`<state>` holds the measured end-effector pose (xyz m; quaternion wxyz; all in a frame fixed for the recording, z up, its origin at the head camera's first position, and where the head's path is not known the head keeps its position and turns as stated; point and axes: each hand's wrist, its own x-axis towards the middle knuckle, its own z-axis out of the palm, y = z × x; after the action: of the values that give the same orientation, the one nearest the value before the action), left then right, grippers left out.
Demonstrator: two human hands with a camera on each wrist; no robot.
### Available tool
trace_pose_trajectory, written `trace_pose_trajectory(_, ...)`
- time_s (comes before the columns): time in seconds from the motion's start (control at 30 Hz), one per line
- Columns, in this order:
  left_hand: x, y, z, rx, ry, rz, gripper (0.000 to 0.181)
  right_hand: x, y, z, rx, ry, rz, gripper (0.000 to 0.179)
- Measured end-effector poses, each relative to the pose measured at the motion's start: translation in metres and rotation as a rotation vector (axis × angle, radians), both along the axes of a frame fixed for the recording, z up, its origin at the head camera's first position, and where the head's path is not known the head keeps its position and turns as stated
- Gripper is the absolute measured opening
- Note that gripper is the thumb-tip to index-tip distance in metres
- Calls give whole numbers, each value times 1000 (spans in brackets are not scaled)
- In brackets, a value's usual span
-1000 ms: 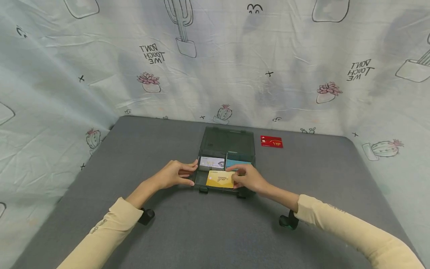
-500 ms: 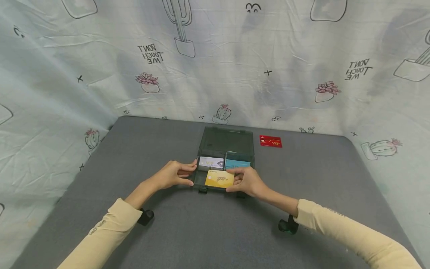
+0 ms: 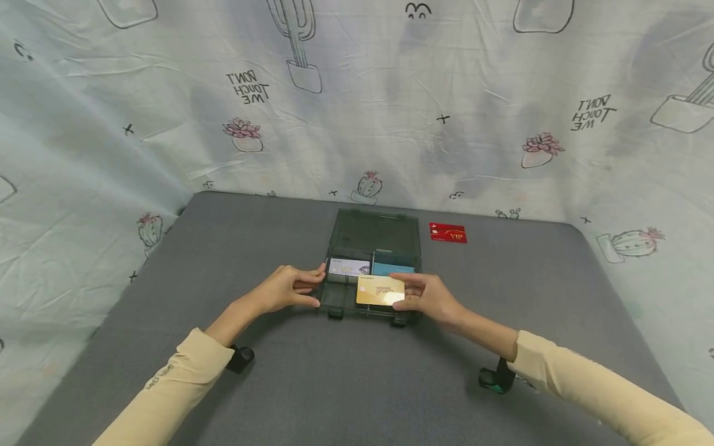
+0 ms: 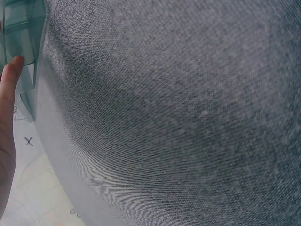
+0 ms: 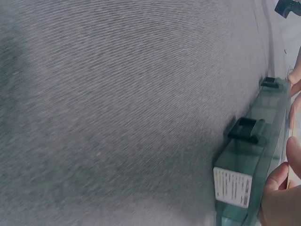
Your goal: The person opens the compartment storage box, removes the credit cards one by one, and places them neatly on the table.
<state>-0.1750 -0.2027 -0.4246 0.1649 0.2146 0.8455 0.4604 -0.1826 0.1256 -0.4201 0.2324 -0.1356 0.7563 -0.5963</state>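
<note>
A yellow-gold card (image 3: 380, 291) is pinched at its right edge by my right hand (image 3: 429, 296), over the front compartments of a dark green see-through box (image 3: 348, 313). The box stands with its lid (image 3: 375, 229) folded back. In its back left compartment lies a white VIP card (image 3: 348, 267); a blue card (image 3: 393, 269) lies in the back right one, partly covered by my fingers. My left hand (image 3: 290, 288) holds the box's left wall between thumb and fingers. In the right wrist view the box (image 5: 244, 160) shows its front side, with fingers just above it.
A red VIP card (image 3: 448, 233) lies on the grey table (image 3: 268, 229), to the right of the lid. Two black latches (image 3: 335, 313) stick out at the box's front. A patterned curtain (image 3: 446, 74) hangs behind the table. A barcode label (image 5: 233, 186) is on the box's side.
The yellow-gold card has moved right with my right hand, from the front left compartment toward the front right. My left hand stays at the box's left wall.
</note>
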Motion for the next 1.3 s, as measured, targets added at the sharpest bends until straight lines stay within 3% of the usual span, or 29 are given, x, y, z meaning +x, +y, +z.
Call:
trace_pose_trajectory(0.13,-1,-1,1,-8,10,4,63,-2,8,2,0,26,14,60)
trace_pose_trajectory(0.47,-2,-1,0,13,3,-3,64,-12,36,-2,29,147,144,65)
trace_pose_trajectory(0.97,-1,-1,2,19,-9,-9,64,-18,66,-3,43,113,150,64)
trace_pose_trajectory(1.3,1,0,-1,27,-19,-5,65,-25,93,1,49,78,105,64)
